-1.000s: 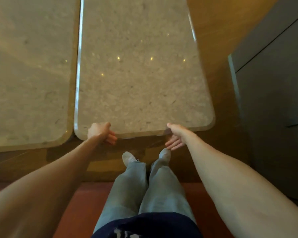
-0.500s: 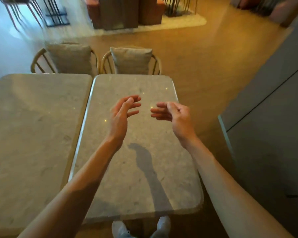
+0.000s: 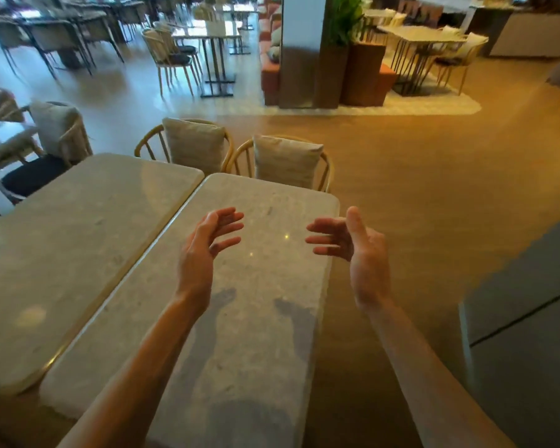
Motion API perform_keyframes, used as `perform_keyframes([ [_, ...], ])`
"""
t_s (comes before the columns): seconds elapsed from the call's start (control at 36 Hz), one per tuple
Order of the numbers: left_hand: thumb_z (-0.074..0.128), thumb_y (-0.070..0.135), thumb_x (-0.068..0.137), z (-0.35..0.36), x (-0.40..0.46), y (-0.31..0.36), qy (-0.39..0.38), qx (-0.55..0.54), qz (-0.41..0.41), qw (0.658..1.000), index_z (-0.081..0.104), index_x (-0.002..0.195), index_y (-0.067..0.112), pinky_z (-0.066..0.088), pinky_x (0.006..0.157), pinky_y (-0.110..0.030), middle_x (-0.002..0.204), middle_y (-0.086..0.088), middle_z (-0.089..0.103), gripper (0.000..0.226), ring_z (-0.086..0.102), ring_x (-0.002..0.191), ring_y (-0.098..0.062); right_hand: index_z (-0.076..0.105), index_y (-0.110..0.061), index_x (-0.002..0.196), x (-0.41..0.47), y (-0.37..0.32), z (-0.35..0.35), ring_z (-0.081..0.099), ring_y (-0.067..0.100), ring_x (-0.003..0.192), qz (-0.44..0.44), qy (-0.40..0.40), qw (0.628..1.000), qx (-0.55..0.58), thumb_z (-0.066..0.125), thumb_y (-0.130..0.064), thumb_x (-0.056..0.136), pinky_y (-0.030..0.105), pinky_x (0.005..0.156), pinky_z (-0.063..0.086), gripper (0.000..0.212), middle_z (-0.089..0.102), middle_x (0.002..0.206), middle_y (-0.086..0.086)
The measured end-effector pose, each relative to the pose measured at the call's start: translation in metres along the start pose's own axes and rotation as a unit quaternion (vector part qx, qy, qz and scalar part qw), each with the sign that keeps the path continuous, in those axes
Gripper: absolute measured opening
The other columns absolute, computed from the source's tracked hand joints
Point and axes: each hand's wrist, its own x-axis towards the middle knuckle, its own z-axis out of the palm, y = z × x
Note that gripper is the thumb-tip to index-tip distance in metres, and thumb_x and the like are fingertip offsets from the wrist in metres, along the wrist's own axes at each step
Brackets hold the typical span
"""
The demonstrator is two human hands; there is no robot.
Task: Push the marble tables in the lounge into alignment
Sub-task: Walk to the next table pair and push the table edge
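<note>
Two grey marble tables with rounded corners stand side by side in front of me, long edges nearly touching. The right table (image 3: pixel 265 318) lies under my arms and the left table (image 3: pixel 78 247) sits beside it, its near end a little farther from me. My left hand (image 3: pixel 207 244) hovers above the right table, fingers apart, holding nothing. My right hand (image 3: pixel 353 244) floats over the table's right edge, also empty with spread fingers. Both palms face each other.
Two wooden chairs with beige cushions (image 3: pixel 194 143) (image 3: pixel 285 160) stand at the tables' far ends. Another cushioned chair (image 3: pixel 55 134) is at far left. A grey cabinet (image 3: pixel 530 334) is close on my right. Bare wooden floor (image 3: pixel 434 189) stretches ahead toward a planter (image 3: pixel 362 72) and more dining tables.
Both hands let go of the right table's near edge and rose into the air above it. My view tilted up from the tabletop and my feet to the lounge.
</note>
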Motion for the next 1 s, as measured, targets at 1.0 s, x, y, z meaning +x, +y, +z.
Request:
perform_keyframes([
  [1.0,0.029,0.031,0.108,0.485,0.233,-0.049,0.075,-0.075,0.087,0.991,0.067,0.116,0.009,0.053,0.095,-0.049,0.115,-0.015,0.072,0.045,0.069,0.108,-0.031,0.071,-0.010,0.109,0.436,-0.042,-0.365,0.073,0.022,0.099,-0.046,-0.084,0.991,-0.096,0.044,-0.035,0.094,0.052,0.093,0.055,0.041,0.076,0.107,0.006],
])
